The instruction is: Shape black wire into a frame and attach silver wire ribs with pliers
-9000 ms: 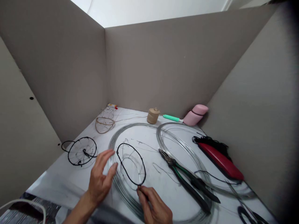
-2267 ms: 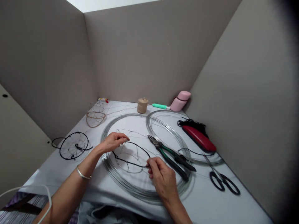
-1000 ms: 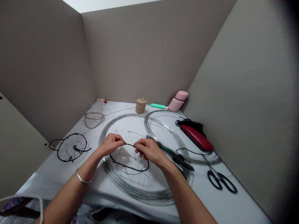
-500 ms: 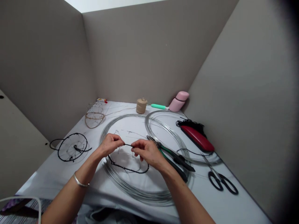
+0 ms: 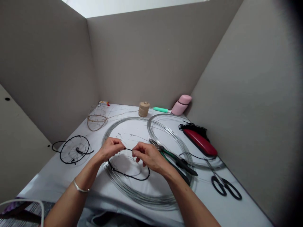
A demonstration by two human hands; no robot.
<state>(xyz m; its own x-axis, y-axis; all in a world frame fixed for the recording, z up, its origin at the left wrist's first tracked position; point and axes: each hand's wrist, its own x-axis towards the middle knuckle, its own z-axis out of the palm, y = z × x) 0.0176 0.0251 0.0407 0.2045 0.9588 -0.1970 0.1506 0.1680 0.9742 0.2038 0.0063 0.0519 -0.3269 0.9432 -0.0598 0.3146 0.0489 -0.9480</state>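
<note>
Between my two hands runs a short stretch of the black-wrapped wire ring (image 5: 132,177), whose lower curve hangs over the table. My left hand (image 5: 111,148) pinches it at the left, thumb against forefinger. At the right, my right hand (image 5: 148,155) grips the same ring with thumb and forefinger, the other fingers curled. Thin bare wires show inside the ring. Beneath it lies a large coil of silvery wire (image 5: 142,198). Close by my right hand rest green-and-black pliers (image 5: 176,160), jaws toward the back.
To the left lies another black-wrapped wire frame (image 5: 61,152), with a tan-wrapped wire frame (image 5: 97,119) behind. A twine spool (image 5: 143,109), green-handled tool (image 5: 161,109) and pink bottle (image 5: 181,105) stand at the back. At right are a second wire coil (image 5: 151,121), a red case (image 5: 201,142) and scissors (image 5: 224,186).
The view has tilted up a little. Both hands keep their pinch on the ring; the fingers are slightly closer together, and the ring's lower curve hangs a bit lower.
</note>
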